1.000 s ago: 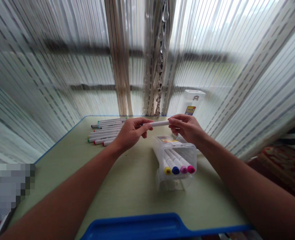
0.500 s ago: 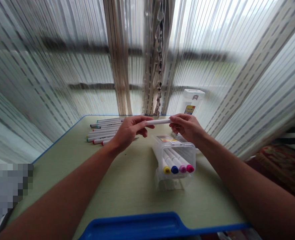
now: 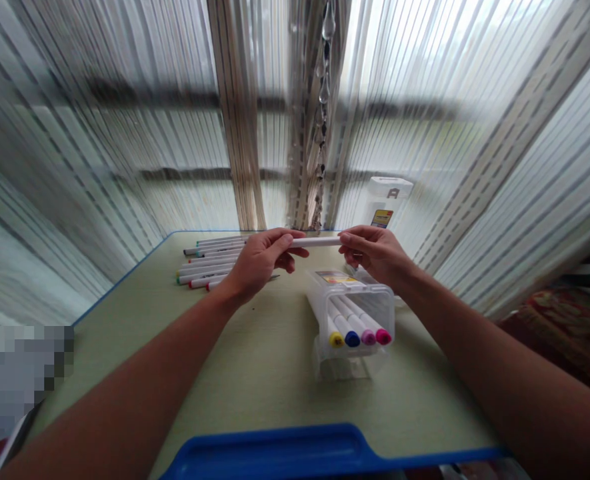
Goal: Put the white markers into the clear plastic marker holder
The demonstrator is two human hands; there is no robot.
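A white marker [image 3: 317, 242] is held level above the table between my two hands. My left hand [image 3: 267, 257] is closed on its left end, with the thumb on top. The right end is pinched by my right hand [image 3: 372, 250], whose fingers hide that tip. Just below my right hand lies a clear plastic case [image 3: 315, 297] on its side, its open end facing me. Inside it are several white markers [image 3: 345, 320] with yellow, blue, lilac and pink ends. Behind my left wrist, a row of white markers [image 3: 209, 267] lies on the table, partly covered by that hand.
A clear plastic container [image 3: 392, 193] with a yellow label stands at the back right, near the striped string curtain [image 3: 175, 133]. The pale green table [image 3: 265, 373] has a blue edge and a blue tray [image 3: 275, 450] at its front. Patterned fabric [image 3: 569, 333] shows at the right.
My left hand has slid slightly left along the marker, so more of its white barrel shows. My right hand keeps its pinch. The case and the row of markers stay put.
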